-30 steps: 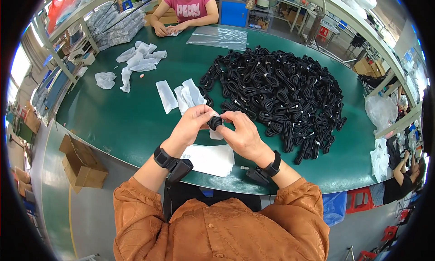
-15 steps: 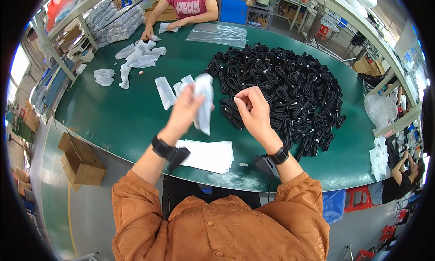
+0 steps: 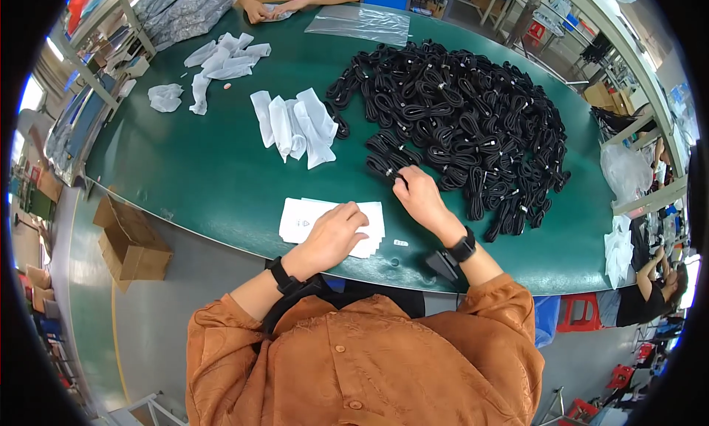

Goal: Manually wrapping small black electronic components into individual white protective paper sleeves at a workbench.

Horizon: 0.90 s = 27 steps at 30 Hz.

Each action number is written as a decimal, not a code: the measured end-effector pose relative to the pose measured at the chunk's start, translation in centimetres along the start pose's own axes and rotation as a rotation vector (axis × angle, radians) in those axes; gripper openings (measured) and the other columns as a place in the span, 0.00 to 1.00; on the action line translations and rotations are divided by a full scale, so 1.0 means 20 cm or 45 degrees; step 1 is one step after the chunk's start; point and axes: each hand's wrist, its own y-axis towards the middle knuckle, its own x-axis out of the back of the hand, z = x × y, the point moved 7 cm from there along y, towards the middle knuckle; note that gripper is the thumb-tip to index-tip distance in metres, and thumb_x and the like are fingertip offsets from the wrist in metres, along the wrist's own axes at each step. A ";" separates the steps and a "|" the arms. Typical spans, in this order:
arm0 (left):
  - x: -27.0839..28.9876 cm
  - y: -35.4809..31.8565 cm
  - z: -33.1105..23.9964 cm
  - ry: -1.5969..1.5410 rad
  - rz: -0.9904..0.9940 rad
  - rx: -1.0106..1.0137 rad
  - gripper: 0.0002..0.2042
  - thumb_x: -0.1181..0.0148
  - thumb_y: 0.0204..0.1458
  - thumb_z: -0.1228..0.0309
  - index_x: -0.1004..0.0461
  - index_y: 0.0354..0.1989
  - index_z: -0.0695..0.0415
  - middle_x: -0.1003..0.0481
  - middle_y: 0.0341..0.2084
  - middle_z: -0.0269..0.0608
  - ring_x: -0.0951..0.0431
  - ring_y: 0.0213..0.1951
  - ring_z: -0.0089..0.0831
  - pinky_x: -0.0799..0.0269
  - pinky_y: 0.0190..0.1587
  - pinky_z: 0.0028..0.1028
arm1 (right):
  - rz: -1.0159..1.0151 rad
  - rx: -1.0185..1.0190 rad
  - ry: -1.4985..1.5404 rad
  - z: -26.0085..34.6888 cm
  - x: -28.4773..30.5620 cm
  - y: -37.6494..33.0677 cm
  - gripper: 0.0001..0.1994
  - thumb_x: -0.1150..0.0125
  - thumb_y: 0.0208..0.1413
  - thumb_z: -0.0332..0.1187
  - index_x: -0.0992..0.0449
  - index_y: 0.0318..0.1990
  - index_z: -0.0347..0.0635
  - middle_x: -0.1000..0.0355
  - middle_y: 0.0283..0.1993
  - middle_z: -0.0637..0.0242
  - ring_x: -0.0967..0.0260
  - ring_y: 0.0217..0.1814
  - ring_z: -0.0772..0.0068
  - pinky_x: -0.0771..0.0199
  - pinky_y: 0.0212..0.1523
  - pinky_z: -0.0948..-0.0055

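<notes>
Your left hand [image 3: 334, 232] lies knuckles-up on a stack of white paper sheets [image 3: 310, 217] near the front edge of the green surface [image 3: 199, 167], its fingers curled loosely over the top sheet and pressing on it rather than pinching anything. Your right hand [image 3: 421, 197] reaches forward to the near fringe of a large pile of coiled black cables [image 3: 465, 123], which covers the right half of the surface; its fingers are closed on one black cable bundle [image 3: 389, 170] at the pile's front-left edge. The paper stack sits just left of that hand and well short of the pile.

A cluster of white foam pouches [image 3: 295, 123] lies toward the middle of the surface, just beside the pile's left edge. More crumpled white pouches [image 3: 221, 56] are scattered toward the far-left corner. A clear plastic bag [image 3: 360, 23] lies flat at the far edge, where another person's hands [image 3: 262, 11] rest on the surface. Each of your wrists carries a black band; the one on your right wrist [image 3: 464, 246] hangs at the front edge. An open cardboard box [image 3: 133, 237] stands on the floor below the front-left edge.
</notes>
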 end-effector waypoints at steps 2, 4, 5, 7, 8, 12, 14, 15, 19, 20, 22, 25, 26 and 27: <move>-0.04 -0.03 0.03 0.013 -0.019 0.022 0.08 0.33 0.48 0.75 0.26 0.35 0.59 0.28 0.34 0.43 0.24 0.37 0.43 0.27 0.40 0.37 | 0.050 -0.077 0.402 0.01 0.01 -0.10 0.09 0.47 0.60 0.27 0.26 0.45 0.33 0.31 0.34 0.53 0.28 0.35 0.53 0.27 0.35 0.63; -0.05 -0.05 0.05 0.044 -0.059 0.063 0.08 0.33 0.48 0.75 0.27 0.34 0.59 0.28 0.33 0.42 0.24 0.37 0.43 0.27 0.39 0.38 | 0.012 -0.022 0.410 0.11 0.08 -0.20 0.10 0.48 0.60 0.26 0.26 0.47 0.34 0.32 0.34 0.53 0.29 0.33 0.52 0.28 0.34 0.63; -0.06 -0.05 0.05 0.041 -0.059 0.066 0.08 0.33 0.48 0.75 0.27 0.34 0.59 0.28 0.33 0.42 0.24 0.37 0.43 0.27 0.39 0.38 | -0.027 0.039 0.425 0.17 0.13 -0.25 0.12 0.49 0.60 0.25 0.26 0.49 0.34 0.32 0.34 0.54 0.31 0.32 0.52 0.29 0.34 0.63; -0.05 -0.04 0.05 -0.075 -0.060 0.193 0.08 0.34 0.48 0.75 0.26 0.34 0.59 0.28 0.31 0.42 0.24 0.36 0.43 0.28 0.39 0.37 | -0.069 0.095 0.436 0.22 0.20 -0.33 0.13 0.50 0.60 0.24 0.26 0.52 0.35 0.33 0.34 0.54 0.32 0.31 0.51 0.30 0.33 0.63; -0.05 -0.04 0.06 -0.132 -0.059 0.255 0.07 0.34 0.48 0.75 0.26 0.34 0.59 0.28 0.31 0.42 0.24 0.35 0.44 0.28 0.39 0.37 | -0.053 0.073 0.409 0.22 0.21 -0.36 0.14 0.49 0.60 0.23 0.26 0.53 0.35 0.33 0.34 0.54 0.32 0.30 0.51 0.30 0.33 0.62; -0.05 0.00 -0.06 0.131 -0.134 0.068 0.06 0.35 0.49 0.76 0.26 0.33 0.59 0.27 0.29 0.43 0.24 0.31 0.43 0.28 0.36 0.36 | -0.017 0.033 0.330 0.18 0.24 -0.45 0.17 0.47 0.57 0.22 0.27 0.55 0.37 0.33 0.35 0.54 0.32 0.31 0.51 0.29 0.34 0.60; -0.08 -0.01 -0.04 0.091 -0.128 0.096 0.06 0.35 0.50 0.76 0.26 0.33 0.60 0.27 0.29 0.43 0.24 0.30 0.42 0.28 0.35 0.35 | -0.002 0.048 0.277 0.17 0.24 -0.47 0.18 0.44 0.55 0.22 0.27 0.55 0.38 0.32 0.36 0.55 0.29 0.33 0.51 0.28 0.35 0.58; -0.09 -0.02 -0.02 0.052 -0.124 0.128 0.05 0.36 0.51 0.77 0.27 0.33 0.60 0.27 0.29 0.42 0.24 0.29 0.41 0.28 0.35 0.34 | -0.005 0.047 0.277 0.17 0.25 -0.48 0.18 0.44 0.55 0.22 0.27 0.55 0.38 0.32 0.36 0.55 0.29 0.33 0.51 0.28 0.35 0.58; -0.06 0.00 0.00 -0.201 -0.111 0.311 0.04 0.37 0.53 0.78 0.27 0.34 0.60 0.28 0.28 0.42 0.25 0.29 0.36 0.29 0.33 0.31 | -0.023 0.158 0.183 0.20 0.28 -0.49 0.20 0.42 0.53 0.22 0.27 0.55 0.39 0.32 0.35 0.57 0.30 0.32 0.53 0.27 0.34 0.59; -0.06 0.00 0.02 -0.307 -0.108 0.389 0.04 0.38 0.54 0.78 0.27 0.34 0.60 0.28 0.28 0.41 0.26 0.29 0.35 0.29 0.33 0.30 | -0.042 0.222 0.153 0.22 0.29 -0.49 0.20 0.43 0.53 0.21 0.26 0.55 0.39 0.33 0.34 0.57 0.31 0.31 0.54 0.28 0.33 0.61; -0.06 0.00 0.03 -0.352 -0.120 0.398 0.04 0.38 0.54 0.78 0.27 0.34 0.61 0.28 0.28 0.42 0.26 0.29 0.34 0.29 0.33 0.29 | -0.077 0.354 0.092 0.26 0.31 -0.50 0.20 0.43 0.52 0.20 0.25 0.54 0.39 0.34 0.32 0.57 0.33 0.29 0.56 0.29 0.31 0.64; -0.06 0.00 0.04 -0.442 -0.144 0.419 0.03 0.38 0.55 0.78 0.27 0.34 0.61 0.28 0.30 0.42 0.27 0.28 0.32 0.30 0.33 0.29 | 0.009 0.371 0.116 0.25 0.30 -0.49 0.20 0.43 0.52 0.20 0.25 0.55 0.39 0.34 0.33 0.60 0.33 0.28 0.59 0.29 0.31 0.66; -0.06 0.00 0.02 -0.469 -0.145 0.358 0.03 0.38 0.54 0.79 0.27 0.34 0.61 0.28 0.31 0.42 0.27 0.30 0.33 0.30 0.34 0.29 | 0.053 0.378 0.127 0.24 0.28 -0.49 0.20 0.42 0.52 0.20 0.25 0.55 0.39 0.34 0.33 0.61 0.33 0.28 0.60 0.28 0.31 0.66; -0.05 0.01 -0.01 -0.495 -0.146 0.297 0.04 0.38 0.54 0.79 0.27 0.34 0.61 0.28 0.33 0.42 0.27 0.31 0.34 0.30 0.35 0.30 | 0.051 0.376 0.126 0.24 0.28 -0.49 0.20 0.42 0.52 0.20 0.25 0.55 0.39 0.34 0.33 0.61 0.33 0.28 0.60 0.28 0.31 0.66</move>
